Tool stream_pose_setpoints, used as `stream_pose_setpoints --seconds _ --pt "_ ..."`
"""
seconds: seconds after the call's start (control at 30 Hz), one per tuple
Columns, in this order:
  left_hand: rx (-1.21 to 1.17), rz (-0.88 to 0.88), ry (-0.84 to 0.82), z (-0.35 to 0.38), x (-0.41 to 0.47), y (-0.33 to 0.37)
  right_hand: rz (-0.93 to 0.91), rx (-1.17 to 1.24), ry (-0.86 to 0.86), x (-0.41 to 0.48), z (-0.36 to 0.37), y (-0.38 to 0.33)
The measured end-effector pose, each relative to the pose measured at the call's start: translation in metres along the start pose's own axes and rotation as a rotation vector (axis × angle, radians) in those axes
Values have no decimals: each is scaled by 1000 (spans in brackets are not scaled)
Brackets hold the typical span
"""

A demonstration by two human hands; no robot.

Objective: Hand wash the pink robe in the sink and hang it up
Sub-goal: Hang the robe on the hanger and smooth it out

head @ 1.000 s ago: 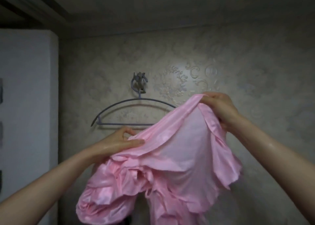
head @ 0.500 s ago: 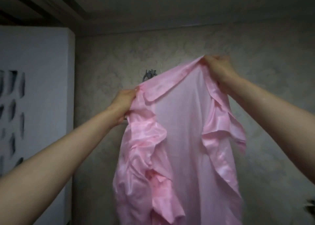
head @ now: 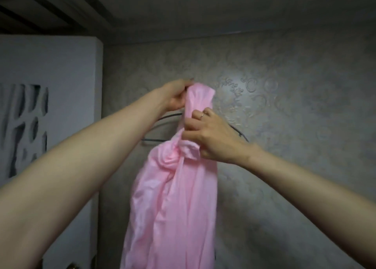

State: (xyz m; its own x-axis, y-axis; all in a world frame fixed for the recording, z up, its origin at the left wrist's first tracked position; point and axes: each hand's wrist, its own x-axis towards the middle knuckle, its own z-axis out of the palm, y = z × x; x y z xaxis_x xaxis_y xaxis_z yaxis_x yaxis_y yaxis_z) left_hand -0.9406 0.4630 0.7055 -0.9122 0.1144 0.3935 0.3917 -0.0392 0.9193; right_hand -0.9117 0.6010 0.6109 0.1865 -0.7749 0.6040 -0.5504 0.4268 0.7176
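The pink robe (head: 175, 203) hangs in a long bunched column against the wall, its top gathered where the wall hook was, which it now hides. My left hand (head: 176, 97) grips the top of the bunch from the left. My right hand (head: 205, 135), with a ring on one finger, clutches a wad of the fabric just below. A thin dark hanger (head: 241, 134) lies behind the robe and my hands; only its two ends show, left and right.
A patterned grey wall (head: 284, 109) fills the centre and right. A white cabinet side with cut-out shapes (head: 50, 105) stands at the left. A small brass knob (head: 72, 265) shows at the bottom edge.
The robe was held spread wide by its collar; now it is bunched into a narrow column at the hook. My right hand has moved left and down, close to my left hand.
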Motion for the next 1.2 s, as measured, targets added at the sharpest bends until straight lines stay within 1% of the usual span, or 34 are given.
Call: stream_pose_setpoints --seconds 0.03,0.1,0.13,0.17,0.2,0.23,0.27,0.3,0.33,0.4,0.43,0.57,0.63,0.7,0.73,0.8,0.9,1.0,1.03,1.1,1.13,1.17,1.2 --pt "216 29 23 -1 -11 3 75 91 20 0 2 4" --pt "725 49 60 -13 -30 3 384 319 97 1 2 17" --pt "867 20 57 -21 -39 1 553 390 130 1 2 27" --pt "896 -79 -9 -31 -48 -2 679 441 163 0 4 39" --pt "865 -195 -133 -39 -59 -8 760 470 208 2 5 49" --pt "804 -265 -277 -42 -69 -18 815 495 261 6 6 57" --pt "723 -270 -386 -42 -79 -29 865 518 302 11 7 65" --pt "659 -202 -435 -42 -84 -42 909 549 330 17 8 70" --pt "644 -107 -421 -42 -85 -54 950 581 341 23 9 73" --pt "647 62 -246 -51 -78 -60 1026 683 333 29 12 79" --pt "612 115 -166 -60 -74 -57 1061 756 321 29 12 84" --pt "293 215 54 -99 -64 -38 1075 1100 214 11 1 109" --pt "36 224 155 -108 -58 -32 1078 1182 184 0 -3 116" --pt "-213 161 206 -112 -51 -25 1100 1124 152 -9 -3 117" --pt "-268 123 217 -111 -49 -23 1115 1082 135 -13 -2 116" --pt "-302 75 225 -109 -47 -20 1163 1037 135 -18 2 115" --pt "-394 53 234 -100 -45 -19 1222 980 120 -20 3 111" --pt "-461 91 236 -84 -46 -14 1153 929 -65 -12 -10 98" --pt "-478 96 221 -77 -46 -11 1112 977 -182 -7 -15 89" --pt "-486 110 169 -63 -45 -7 1034 1077 -515 6 -18 69" --pt "-477 125 140 -56 -45 -6 1016 1091 -629 11 -11 60" --pt "-465 137 111 -51 -43 -5 1021 1095 -655 15 -3 52" --pt "-443 146 92 -49 -40 -4 1046 1092 -602 17 7 46"
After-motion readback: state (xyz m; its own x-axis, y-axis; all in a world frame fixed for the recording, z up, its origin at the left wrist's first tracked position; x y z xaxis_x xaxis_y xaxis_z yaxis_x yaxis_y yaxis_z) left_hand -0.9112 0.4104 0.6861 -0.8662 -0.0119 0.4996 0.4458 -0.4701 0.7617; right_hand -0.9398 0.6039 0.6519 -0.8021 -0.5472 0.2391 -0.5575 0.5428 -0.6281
